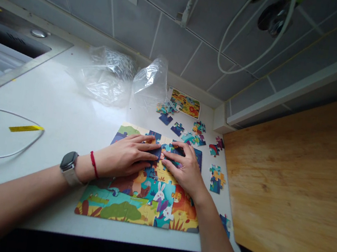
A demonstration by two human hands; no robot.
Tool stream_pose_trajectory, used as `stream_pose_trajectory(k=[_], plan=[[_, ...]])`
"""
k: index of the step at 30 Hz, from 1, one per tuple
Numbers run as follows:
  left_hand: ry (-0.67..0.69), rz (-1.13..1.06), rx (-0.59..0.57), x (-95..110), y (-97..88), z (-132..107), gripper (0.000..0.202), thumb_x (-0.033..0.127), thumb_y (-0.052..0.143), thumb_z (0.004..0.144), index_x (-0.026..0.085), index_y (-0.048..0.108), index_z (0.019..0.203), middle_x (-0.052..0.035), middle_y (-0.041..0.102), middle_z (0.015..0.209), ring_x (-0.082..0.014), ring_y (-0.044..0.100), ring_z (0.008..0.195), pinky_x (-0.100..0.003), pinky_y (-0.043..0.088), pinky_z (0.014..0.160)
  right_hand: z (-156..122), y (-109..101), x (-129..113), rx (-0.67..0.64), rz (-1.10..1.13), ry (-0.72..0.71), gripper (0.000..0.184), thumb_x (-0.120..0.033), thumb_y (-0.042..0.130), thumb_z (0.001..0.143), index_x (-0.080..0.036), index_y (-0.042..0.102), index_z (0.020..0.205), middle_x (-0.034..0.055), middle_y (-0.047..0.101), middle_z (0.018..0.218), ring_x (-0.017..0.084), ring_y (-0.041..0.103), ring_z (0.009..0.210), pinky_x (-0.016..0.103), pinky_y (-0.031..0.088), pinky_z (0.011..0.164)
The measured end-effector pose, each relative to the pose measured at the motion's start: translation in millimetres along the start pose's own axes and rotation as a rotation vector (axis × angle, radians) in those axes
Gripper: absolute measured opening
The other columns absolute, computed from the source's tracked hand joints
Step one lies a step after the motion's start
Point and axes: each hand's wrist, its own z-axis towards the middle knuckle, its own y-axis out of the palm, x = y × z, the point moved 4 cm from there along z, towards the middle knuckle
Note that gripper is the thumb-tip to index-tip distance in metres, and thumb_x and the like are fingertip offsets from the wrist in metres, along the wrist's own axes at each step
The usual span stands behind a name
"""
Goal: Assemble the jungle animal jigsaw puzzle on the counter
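Note:
A colourful animal jigsaw puzzle (124, 210) lies on the white counter, its lower rows joined, with a white rabbit and a lion showing. My left hand (130, 154) rests flat across its upper left part, fingers stretched to the right and apart. From the other side, my right hand (186, 168) touches the upper right part with spread, slightly bent fingertips. Between the two sets of fingertips, a narrow strip of pieces shows. Both palms cover some of the picture. Neither hand visibly grips a piece.
Loose puzzle pieces (177, 128) lie behind the puzzle, and more pieces (215, 185) along its right. A picture card (192, 108) and clear plastic bags (108, 78) sit near the wall. A wooden board (300, 185) borders the right, a sink (55, 49) the left. A white cable (6, 157) lies left.

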Motion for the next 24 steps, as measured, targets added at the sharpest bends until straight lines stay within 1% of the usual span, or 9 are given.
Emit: stream_pose_trajectory(k=[4, 8, 13, 14, 16, 19, 20, 22, 24], plan=[[0.011, 0.023, -0.021, 1, -0.9, 1, 0.033, 0.031, 0.056, 0.104, 0.027, 0.072, 0.133, -0.0031, 0.061, 0.152, -0.0360, 0.049, 0.145, -0.057, 0.049, 0.115, 0, -1, -1, -0.011, -0.003, -0.010, 0.022, -0.035, 0.076, 0.094, -0.033, 0.082, 0.115, 0.0081, 0.064, 0.133, 0.029, 0.056, 0.127, 0.054, 0.047, 0.115], [0.029, 0.026, -0.029, 3, -3.4, 1, 0.032, 0.030, 0.055, 0.105, 0.026, 0.074, 0.130, -0.0029, 0.061, 0.152, -0.0373, 0.049, 0.144, -0.058, 0.049, 0.115, 0, -2, -3, -0.051, -0.008, -0.033, 0.023, -0.035, 0.073, 0.096, -0.032, 0.081, 0.118, 0.0088, 0.063, 0.136, 0.029, 0.055, 0.130, 0.055, 0.046, 0.116], [0.026, -0.015, -0.006, 1, -4.3, 0, 0.031, 0.030, 0.058, 0.104, 0.029, 0.074, 0.130, -0.0031, 0.063, 0.150, -0.0346, 0.049, 0.145, -0.058, 0.046, 0.117, -1, -3, -5, -0.069, 0.004, -0.056, 0.023, -0.034, 0.073, 0.097, -0.033, 0.081, 0.118, 0.0085, 0.063, 0.137, 0.029, 0.055, 0.131, 0.055, 0.045, 0.116], [0.024, -0.022, -0.005, 1, -4.1, 0, 0.031, 0.031, 0.058, 0.104, 0.029, 0.073, 0.131, -0.0033, 0.063, 0.150, -0.0339, 0.049, 0.145, -0.058, 0.046, 0.118, -1, -4, -4, -0.052, 0.019, -0.063, 0.022, -0.034, 0.072, 0.097, -0.033, 0.081, 0.117, 0.0081, 0.063, 0.137, 0.029, 0.056, 0.130, 0.055, 0.046, 0.115], [0.024, -0.030, -0.004, 1, -4.0, 0, 0.032, 0.031, 0.059, 0.103, 0.030, 0.072, 0.132, -0.0038, 0.063, 0.149, -0.0332, 0.049, 0.145, -0.058, 0.046, 0.118, -2, -10, 0, 0.033, 0.050, -0.050, 0.020, -0.033, 0.069, 0.099, -0.033, 0.082, 0.114, 0.0075, 0.064, 0.134, 0.028, 0.058, 0.126, 0.052, 0.048, 0.112], [0.023, -0.025, -0.015, 1, -3.7, 0, 0.032, 0.031, 0.057, 0.104, 0.030, 0.072, 0.133, -0.0037, 0.063, 0.150, -0.0338, 0.049, 0.144, -0.059, 0.047, 0.117, -3, -20, 14, 0.231, 0.023, 0.069, 0.024, -0.034, 0.064, 0.100, -0.030, 0.081, 0.117, 0.0088, 0.067, 0.128, 0.028, 0.061, 0.122, 0.052, 0.050, 0.109], [0.022, -0.024, -0.016, 1, -3.8, 0, 0.032, 0.032, 0.057, 0.104, 0.030, 0.072, 0.132, -0.0037, 0.062, 0.150, -0.0339, 0.049, 0.144, -0.059, 0.047, 0.117, -4, -22, 20, 0.270, -0.005, 0.118, 0.026, -0.035, 0.064, 0.100, -0.029, 0.080, 0.119, 0.0096, 0.067, 0.128, 0.029, 0.061, 0.121, 0.052, 0.049, 0.110], [0.018, -0.026, -0.012, 2, -4.1, 1, 0.031, 0.032, 0.056, 0.104, 0.030, 0.073, 0.131, -0.0040, 0.062, 0.151, -0.0337, 0.050, 0.144, -0.058, 0.047, 0.118, -5, -22, 31, 0.267, -0.062, 0.189, 0.030, -0.037, 0.065, 0.098, -0.027, 0.078, 0.122, 0.0110, 0.067, 0.128, 0.031, 0.061, 0.121, 0.053, 0.048, 0.111], [0.019, -0.025, -0.018, 2, -4.4, 0, 0.031, 0.033, 0.056, 0.105, 0.030, 0.073, 0.130, -0.0043, 0.062, 0.151, -0.0327, 0.050, 0.144, -0.056, 0.047, 0.118, -6, -17, 37, 0.209, -0.097, 0.218, 0.033, -0.037, 0.066, 0.096, -0.025, 0.077, 0.125, 0.0120, 0.066, 0.128, 0.032, 0.060, 0.122, 0.053, 0.049, 0.111]])
